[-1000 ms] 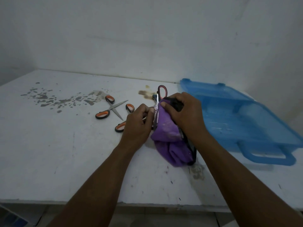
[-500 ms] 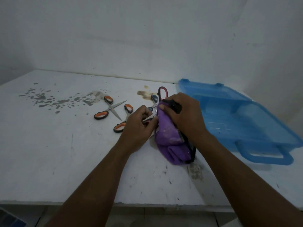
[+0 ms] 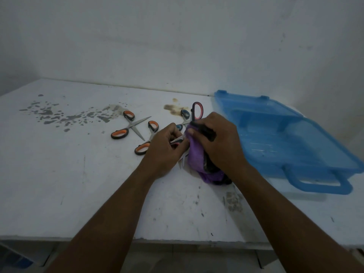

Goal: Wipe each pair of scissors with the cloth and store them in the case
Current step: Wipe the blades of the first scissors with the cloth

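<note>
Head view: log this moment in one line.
step: wiping; left hand: pinches red-handled scissors; right hand: grips purple cloth; orange-handled scissors: lying on table

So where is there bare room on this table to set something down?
Widest bare patch: near-left table, bounded by the grey stains, the left hand and the front edge. A narrow strip lies before the blue case handle. Crowded: behind the hands, where loose scissors lie between stains and case, beside the right hand gripping the purple cloth.

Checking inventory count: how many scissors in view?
4. Far-left orange-handled scissors; second orange-handled scissors nearer the hands; blue-handled scissors behind them; red-handled scissors held by left hand and right hand with purple cloth. Others may be hidden.
</note>
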